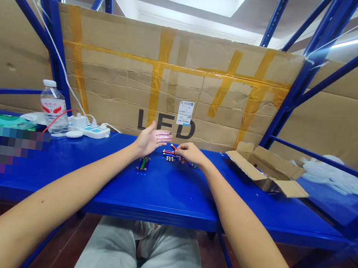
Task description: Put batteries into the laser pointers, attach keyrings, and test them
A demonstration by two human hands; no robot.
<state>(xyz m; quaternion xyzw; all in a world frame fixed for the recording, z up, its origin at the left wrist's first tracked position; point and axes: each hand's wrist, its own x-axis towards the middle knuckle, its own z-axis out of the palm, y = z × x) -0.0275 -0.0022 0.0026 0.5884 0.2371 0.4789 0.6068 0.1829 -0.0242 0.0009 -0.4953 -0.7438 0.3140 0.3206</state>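
My left hand (149, 142) is raised over the blue table with its fingers stretched out and thumb up, holding nothing. A ring shows on one finger. My right hand (189, 153) pinches a small shiny red tube (173, 147), tilted, with one end covered by the fingers. Just below it, more slim red and blue tubes (167, 152) lie on the table. Near them stands a small cluster of silvery round pieces (169, 158). Several green and dark blue tubes (142, 164) lie side by side below my left hand. A few more tubes (192, 165) are partly hidden under my right hand.
An open cardboard box (266, 169) stands right on the blue table (158, 193). At left are a water bottle (54, 109), a power strip (92, 130) with cables and a green packet (5, 120). White plastic material (335, 174) lies far right. Cardboard (123, 78) walls the back.
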